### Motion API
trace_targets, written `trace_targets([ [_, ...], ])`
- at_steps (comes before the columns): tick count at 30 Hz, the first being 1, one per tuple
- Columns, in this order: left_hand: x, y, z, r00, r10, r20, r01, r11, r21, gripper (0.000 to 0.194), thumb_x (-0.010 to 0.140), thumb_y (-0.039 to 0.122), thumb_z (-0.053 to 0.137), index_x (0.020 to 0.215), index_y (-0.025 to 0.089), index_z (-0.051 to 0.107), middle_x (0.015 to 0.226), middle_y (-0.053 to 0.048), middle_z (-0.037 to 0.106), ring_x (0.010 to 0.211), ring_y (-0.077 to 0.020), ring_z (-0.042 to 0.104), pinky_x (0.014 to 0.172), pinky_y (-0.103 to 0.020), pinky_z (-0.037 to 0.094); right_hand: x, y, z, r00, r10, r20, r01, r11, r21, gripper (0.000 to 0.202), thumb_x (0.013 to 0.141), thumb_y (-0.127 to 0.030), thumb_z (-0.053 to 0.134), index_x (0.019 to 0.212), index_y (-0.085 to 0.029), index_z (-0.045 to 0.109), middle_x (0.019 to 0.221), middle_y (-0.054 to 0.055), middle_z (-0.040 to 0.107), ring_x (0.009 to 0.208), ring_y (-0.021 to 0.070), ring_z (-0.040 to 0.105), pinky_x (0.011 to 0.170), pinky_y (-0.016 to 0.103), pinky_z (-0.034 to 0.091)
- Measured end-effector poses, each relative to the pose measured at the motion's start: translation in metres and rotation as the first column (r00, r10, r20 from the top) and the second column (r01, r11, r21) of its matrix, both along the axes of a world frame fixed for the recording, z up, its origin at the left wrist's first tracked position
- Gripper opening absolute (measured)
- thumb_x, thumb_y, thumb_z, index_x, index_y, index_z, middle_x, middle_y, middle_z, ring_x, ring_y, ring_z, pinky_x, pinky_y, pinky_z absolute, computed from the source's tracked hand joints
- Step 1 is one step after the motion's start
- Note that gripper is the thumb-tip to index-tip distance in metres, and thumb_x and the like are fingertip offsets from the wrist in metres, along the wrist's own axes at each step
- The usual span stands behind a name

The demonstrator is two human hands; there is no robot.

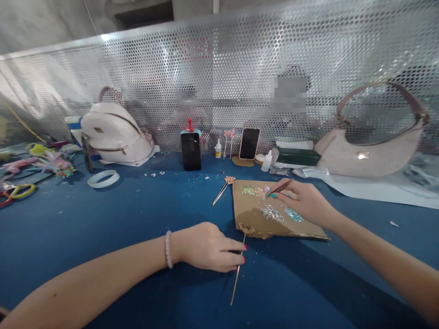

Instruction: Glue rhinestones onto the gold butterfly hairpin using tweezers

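Observation:
My left hand (212, 249) is closed on the thin stem of a gold hairpin (236, 285). The openwork flower head of that pin rests on the near left edge of a cardboard sheet (252, 210). Over the cardboard, my right hand (298, 198) pinches a pair of tweezers (283, 185), tips down at the small rhinestones. These lie in separate piles: green (247, 189), peach (259, 192), silver (272, 213) and turquoise (293, 214). Whether the tweezers grip a stone is too small to tell. Beyond the cardboard's left corner lie further hairpins (224, 188) with pinkish heads.
Two phones (191, 151) (249, 143) stand upright at the back, with glue bottles (218, 149) (267, 161) near them. A backpack (115, 132) and a handbag (370, 146) sit against the perforated metal screen (233, 73). A tape roll (103, 178) and scissors (22, 191) lie at left.

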State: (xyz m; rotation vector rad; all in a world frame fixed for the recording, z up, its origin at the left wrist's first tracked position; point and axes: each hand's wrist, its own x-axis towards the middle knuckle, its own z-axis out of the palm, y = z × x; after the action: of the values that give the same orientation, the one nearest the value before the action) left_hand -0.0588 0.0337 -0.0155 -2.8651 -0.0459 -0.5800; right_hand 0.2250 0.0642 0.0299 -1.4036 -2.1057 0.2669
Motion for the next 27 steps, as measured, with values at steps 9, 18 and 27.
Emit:
trace_targets([
  [9,0.007,-0.025,0.002,0.990,-0.143,0.018,0.142,0.990,0.020,0.021,0.092,0.030,0.050,0.093,0.021,0.068,0.102,0.001,0.069,0.050,-0.0063,0.056,0.039,-0.023,0.039,-0.002,-0.005,0.006,1.000,-0.008,-0.009,0.008,1.000,0.030,0.020,0.081,-0.039,0.050,0.079,-0.024,0.063,0.079,0.004,0.072,0.067,0.0215,0.066,0.059,0.035,0.050],
  [18,0.009,-0.027,0.000,0.978,-0.194,0.074,0.201,0.975,-0.094,0.027,0.090,0.042,0.054,0.098,0.019,0.067,0.104,0.000,0.069,0.047,-0.0048,0.055,0.039,-0.024,0.037,-0.009,-0.015,0.011,0.998,0.022,-0.056,-0.022,1.000,0.010,0.019,0.081,-0.037,0.050,0.079,-0.024,0.064,0.082,0.004,0.073,0.068,0.0200,0.066,0.054,0.031,0.050],
  [27,0.012,-0.005,0.003,0.864,0.334,0.376,-0.126,0.868,-0.481,0.025,0.094,0.023,0.044,0.089,0.013,0.066,0.080,-0.004,0.068,0.072,-0.0108,0.063,0.065,-0.021,0.050,-0.019,-0.019,0.015,0.995,0.056,-0.088,-0.057,0.998,-0.009,0.021,0.077,-0.038,0.050,0.076,-0.024,0.064,0.086,0.006,0.072,0.081,0.0236,0.068,0.070,0.039,0.054],
])
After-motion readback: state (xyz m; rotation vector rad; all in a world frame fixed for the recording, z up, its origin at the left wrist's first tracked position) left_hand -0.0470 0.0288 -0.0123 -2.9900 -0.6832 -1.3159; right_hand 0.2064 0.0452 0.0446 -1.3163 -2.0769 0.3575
